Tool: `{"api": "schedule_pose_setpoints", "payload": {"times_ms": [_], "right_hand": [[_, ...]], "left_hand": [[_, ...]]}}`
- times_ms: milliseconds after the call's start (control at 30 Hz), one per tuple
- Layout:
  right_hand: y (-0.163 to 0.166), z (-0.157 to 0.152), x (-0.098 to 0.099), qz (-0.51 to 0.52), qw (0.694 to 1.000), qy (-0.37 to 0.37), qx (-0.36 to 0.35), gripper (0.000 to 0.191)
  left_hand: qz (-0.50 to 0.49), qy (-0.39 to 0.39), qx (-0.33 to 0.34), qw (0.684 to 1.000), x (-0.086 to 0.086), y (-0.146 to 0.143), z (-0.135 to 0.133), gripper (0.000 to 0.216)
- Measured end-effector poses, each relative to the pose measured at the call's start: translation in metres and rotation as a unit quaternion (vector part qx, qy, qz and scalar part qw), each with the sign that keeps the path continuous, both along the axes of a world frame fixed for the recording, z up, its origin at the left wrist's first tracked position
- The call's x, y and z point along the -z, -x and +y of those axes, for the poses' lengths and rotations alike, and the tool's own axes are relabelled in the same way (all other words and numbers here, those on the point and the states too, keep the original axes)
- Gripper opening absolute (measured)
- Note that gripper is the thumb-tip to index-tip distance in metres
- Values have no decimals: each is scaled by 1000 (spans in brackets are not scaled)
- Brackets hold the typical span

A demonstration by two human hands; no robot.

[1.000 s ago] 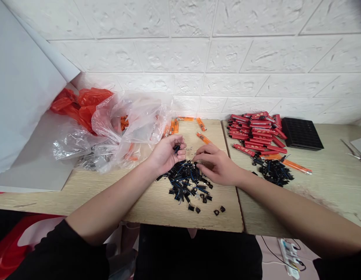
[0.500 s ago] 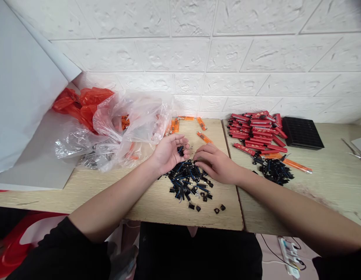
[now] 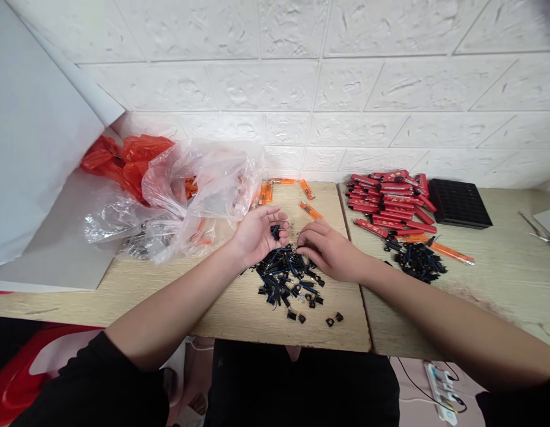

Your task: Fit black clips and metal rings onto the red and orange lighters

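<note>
My left hand [image 3: 259,234] is turned palm up above the table, its fingers curled around a few small black parts [image 3: 275,231]. To its right, my right hand [image 3: 327,249] hovers palm down with thumb and fingertips drawn together. Whatever sits in that pinch is too small to make out. Under both hands spreads a loose pile of small black parts with blue wires [image 3: 281,279], some of them with metal tips. Several little black square pieces [image 3: 330,322] lie scattered toward the table's front edge.
Red lighter-like bodies [image 3: 385,201] are heaped at the right, beside a black slotted block [image 3: 461,203]. Before them lies a second black pile [image 3: 419,263]. Orange lighter-like pieces [image 3: 311,210] lie near the wall. A clear plastic bag [image 3: 203,178] and red bag [image 3: 132,160] occupy the left.
Both hands stay almost in place. The fingertips of my right hand have shifted very slightly; the black parts in my left palm remain there.
</note>
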State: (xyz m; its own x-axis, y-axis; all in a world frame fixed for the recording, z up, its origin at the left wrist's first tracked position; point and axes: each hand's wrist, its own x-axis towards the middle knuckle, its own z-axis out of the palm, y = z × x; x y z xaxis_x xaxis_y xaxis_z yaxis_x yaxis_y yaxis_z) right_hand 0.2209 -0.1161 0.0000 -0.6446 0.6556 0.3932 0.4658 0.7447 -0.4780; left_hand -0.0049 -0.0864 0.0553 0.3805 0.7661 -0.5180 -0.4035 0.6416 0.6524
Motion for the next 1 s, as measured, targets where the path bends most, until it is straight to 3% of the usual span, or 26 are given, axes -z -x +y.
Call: {"api": "schedule_pose_setpoints", "payload": {"times_ms": [200,500,1000], "right_hand": [[-2,2,3,25,1000,7,7,14],[-2,3,-5,151,983,79,62,16],[15,-3,-7,207,977,-27,33,6]], "left_hand": [[-1,1,8,1000,-2,0,-2,24],[9,-6,21,1000,-8,-5,-10,20],[-32,-37,179,983,2,-10,-19,27]]}}
